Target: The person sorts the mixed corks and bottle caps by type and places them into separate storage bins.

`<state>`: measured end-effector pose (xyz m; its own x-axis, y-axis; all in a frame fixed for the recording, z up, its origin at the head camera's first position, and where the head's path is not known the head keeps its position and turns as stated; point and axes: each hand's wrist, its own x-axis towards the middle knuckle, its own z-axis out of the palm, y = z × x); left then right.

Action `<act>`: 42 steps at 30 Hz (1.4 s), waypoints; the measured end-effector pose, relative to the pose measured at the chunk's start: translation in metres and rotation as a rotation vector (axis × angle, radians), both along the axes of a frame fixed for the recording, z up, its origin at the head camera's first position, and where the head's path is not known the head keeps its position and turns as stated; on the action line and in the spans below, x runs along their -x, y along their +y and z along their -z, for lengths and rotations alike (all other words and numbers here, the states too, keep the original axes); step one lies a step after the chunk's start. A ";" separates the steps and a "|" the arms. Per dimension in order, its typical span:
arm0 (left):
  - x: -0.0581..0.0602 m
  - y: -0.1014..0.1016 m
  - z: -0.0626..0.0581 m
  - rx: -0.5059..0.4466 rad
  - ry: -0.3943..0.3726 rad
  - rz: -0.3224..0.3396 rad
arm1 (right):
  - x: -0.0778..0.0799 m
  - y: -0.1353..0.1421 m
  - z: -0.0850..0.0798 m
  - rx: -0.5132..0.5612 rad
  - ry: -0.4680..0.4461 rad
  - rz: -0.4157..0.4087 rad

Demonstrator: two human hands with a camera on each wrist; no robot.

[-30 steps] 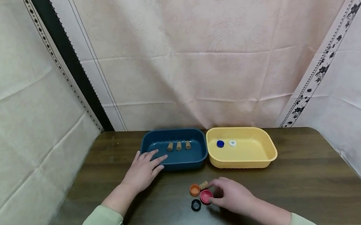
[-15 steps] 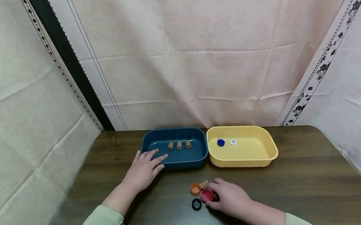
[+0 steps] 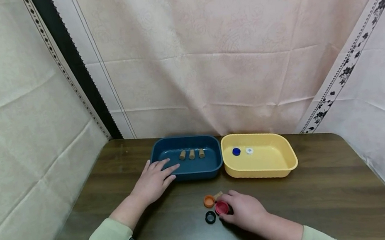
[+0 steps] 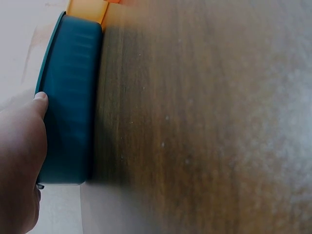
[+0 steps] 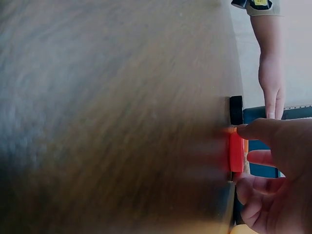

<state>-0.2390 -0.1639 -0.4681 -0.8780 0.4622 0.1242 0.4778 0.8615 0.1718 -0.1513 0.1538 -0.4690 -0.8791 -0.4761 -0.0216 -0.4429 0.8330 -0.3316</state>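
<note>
Red cap (image 3: 222, 208), pinched by the right hand (image 3: 245, 211), sat lower centre; up-left in the frame, the left hand (image 3: 151, 182), fingers spread, rested on the blue tray (image 3: 196, 174). The white cap (image 3: 249, 151) bore an unreadably small mark.

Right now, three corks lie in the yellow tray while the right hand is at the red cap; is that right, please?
Not yellow: the head view shows three corks in the blue tray; the right hand is indeed at the red cap.
</note>
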 end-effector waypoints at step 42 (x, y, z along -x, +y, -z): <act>-0.001 0.000 0.000 -0.009 0.010 0.001 | 0.004 0.005 -0.012 -0.031 -0.079 0.017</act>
